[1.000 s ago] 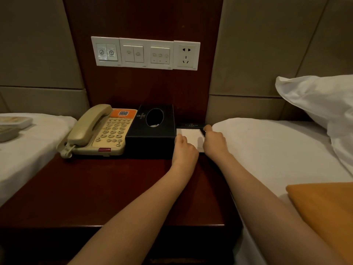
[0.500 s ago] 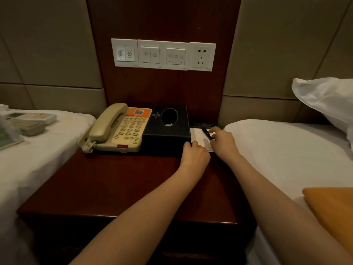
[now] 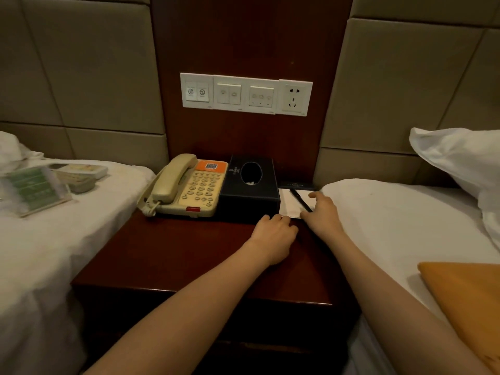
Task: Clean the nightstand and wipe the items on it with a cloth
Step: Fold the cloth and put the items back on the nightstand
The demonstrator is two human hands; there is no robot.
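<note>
Pen (image 3: 301, 199) roll-off is the likeliest slip. It lies loose and slanted on the white notepad (image 3: 290, 204), its near end running under the right hand (image 3: 323, 213). If the pad is lifted or dragged unevenly, the pen could slide off towards the gap by the right bed (image 3: 392, 220).

The right hand lies flat with its fingers loosely relaxed and the thumb spread out over the pad's right edge. The left hand (image 3: 273, 235) has its fingers curled, with the tips at the pad's near-left corner. I cannot tell whether they pinch the paper. A pull from that one corner could crease or fan the sheets, and the knuckles sit just beside the black tissue box (image 3: 249, 190), so they could nudge it into the beige telephone (image 3: 189, 188).

Neither hand holds a cloth. An orange cloth (image 3: 465, 301) lies on the bed, well to the right of the right-hand fingers.

The nightstand (image 3: 176, 263) spreads beneath and to the left of both hands. It is dark red-brown polished wood with a dull sheen along its front edge. Dust would be hard to make out in this dim light.
</note>
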